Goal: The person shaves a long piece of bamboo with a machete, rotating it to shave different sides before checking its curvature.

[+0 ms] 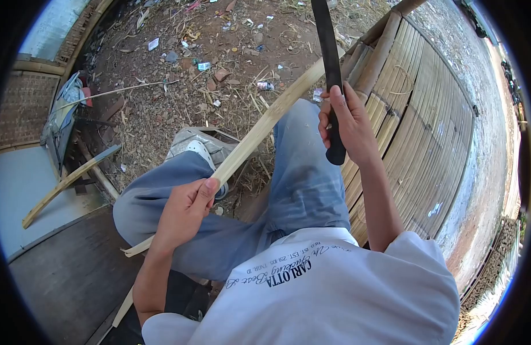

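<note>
Nearest the camera is the person's white shirt [334,299], then the two legs in blue jeans [300,184], knees spread, with one grey shoe [199,150] showing between them.

The left hand [182,215] is closed in a fist around one long bamboo strip [265,123]. The thumb lies pressed along the top of the strip and the other fingers are wrapped under it. The strip's near end sticks out below the wrist, past the left thigh. From the hand it runs up and to the right across the right knee, rising clear of the lap.

The right hand [349,123] is clamped fully round the dark handle of one knife [329,46] – the handle's butt pokes out below the palm and the long blade points away, out of the top of the picture. The blade crosses the strip's far end just above the right fingers, and the two look to be touching there.

On the right, a slatted bamboo platform [426,126] lies close beside the right forearm, leaving little room on that side. On the left there is more room over a dark board [64,270]. One curved split bamboo piece [64,185] lies well apart from the left hand.

Further off is littered bare ground [219,57] – one thin stick [116,91] lies across it, and a woven panel [24,109] stands at the far left edge.
</note>
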The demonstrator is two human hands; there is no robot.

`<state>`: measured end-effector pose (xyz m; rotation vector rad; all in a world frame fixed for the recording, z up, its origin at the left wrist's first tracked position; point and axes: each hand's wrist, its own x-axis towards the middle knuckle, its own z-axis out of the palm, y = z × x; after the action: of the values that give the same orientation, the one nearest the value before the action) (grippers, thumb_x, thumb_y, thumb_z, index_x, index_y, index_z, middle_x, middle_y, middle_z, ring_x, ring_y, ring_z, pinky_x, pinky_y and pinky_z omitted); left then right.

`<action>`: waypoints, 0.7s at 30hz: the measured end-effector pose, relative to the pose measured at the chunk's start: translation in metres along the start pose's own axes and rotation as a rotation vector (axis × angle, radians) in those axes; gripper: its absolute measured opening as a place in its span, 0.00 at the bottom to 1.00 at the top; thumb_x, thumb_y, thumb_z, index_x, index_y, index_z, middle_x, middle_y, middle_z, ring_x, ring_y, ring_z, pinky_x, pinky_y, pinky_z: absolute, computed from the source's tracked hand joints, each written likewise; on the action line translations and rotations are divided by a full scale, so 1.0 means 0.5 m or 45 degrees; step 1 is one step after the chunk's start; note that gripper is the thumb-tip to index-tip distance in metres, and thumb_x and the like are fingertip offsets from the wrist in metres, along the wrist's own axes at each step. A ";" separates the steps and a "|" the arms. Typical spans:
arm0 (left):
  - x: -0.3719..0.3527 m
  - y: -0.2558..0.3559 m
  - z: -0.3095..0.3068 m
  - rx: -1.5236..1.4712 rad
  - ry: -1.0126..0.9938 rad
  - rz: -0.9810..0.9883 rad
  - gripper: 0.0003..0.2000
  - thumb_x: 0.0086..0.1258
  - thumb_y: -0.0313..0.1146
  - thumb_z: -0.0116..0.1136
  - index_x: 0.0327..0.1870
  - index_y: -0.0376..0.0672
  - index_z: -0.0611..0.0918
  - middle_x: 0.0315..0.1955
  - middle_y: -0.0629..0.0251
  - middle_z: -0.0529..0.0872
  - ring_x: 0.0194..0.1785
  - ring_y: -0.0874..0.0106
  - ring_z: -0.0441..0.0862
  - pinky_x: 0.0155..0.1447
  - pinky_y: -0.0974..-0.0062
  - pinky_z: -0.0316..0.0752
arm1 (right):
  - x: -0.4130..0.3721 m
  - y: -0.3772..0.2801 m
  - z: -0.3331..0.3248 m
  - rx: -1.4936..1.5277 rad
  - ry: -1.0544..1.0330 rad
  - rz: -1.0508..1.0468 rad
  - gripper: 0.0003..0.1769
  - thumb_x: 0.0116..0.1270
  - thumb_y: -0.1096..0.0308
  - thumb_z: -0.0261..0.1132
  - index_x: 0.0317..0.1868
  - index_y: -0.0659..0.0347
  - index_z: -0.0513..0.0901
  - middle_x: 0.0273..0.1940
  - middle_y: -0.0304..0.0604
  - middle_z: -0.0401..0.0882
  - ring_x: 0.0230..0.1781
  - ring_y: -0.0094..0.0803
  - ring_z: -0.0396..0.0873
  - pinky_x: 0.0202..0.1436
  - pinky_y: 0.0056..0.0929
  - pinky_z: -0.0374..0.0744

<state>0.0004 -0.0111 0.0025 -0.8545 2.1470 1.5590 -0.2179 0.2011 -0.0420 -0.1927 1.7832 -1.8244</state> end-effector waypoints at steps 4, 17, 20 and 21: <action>-0.002 0.007 0.003 0.048 0.028 0.003 0.25 0.80 0.52 0.43 0.24 0.43 0.71 0.14 0.79 0.62 0.18 0.88 0.57 0.21 0.84 0.52 | -0.002 0.019 -0.018 -0.069 -0.005 0.037 0.21 0.79 0.51 0.52 0.38 0.63 0.75 0.20 0.32 0.69 0.16 0.15 0.67 0.16 0.18 0.67; 0.000 0.012 0.019 0.273 0.128 0.093 0.23 0.81 0.43 0.45 0.29 0.32 0.76 0.14 0.64 0.70 0.19 0.76 0.63 0.25 0.71 0.60 | -0.026 0.101 0.037 -0.486 0.044 -0.002 0.25 0.78 0.52 0.53 0.26 0.63 0.73 0.18 0.31 0.66 0.14 0.16 0.63 0.17 0.21 0.63; 0.001 0.004 0.016 0.276 0.129 0.083 0.23 0.81 0.44 0.45 0.28 0.32 0.76 0.14 0.64 0.70 0.19 0.77 0.63 0.25 0.71 0.59 | -0.025 0.101 0.046 -0.496 0.078 0.019 0.26 0.78 0.52 0.54 0.27 0.64 0.72 0.17 0.32 0.67 0.17 0.19 0.65 0.20 0.24 0.65; -0.002 -0.002 0.016 0.275 0.136 0.054 0.23 0.81 0.44 0.45 0.28 0.32 0.76 0.13 0.65 0.69 0.19 0.77 0.63 0.25 0.71 0.59 | -0.004 0.088 0.027 -0.427 0.111 0.124 0.26 0.78 0.52 0.53 0.27 0.64 0.73 0.18 0.32 0.68 0.18 0.21 0.66 0.23 0.26 0.66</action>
<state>0.0015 -0.0034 -0.0004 -0.8414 2.3706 1.2961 -0.1968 0.1926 -0.0819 -0.1526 2.1148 -1.4780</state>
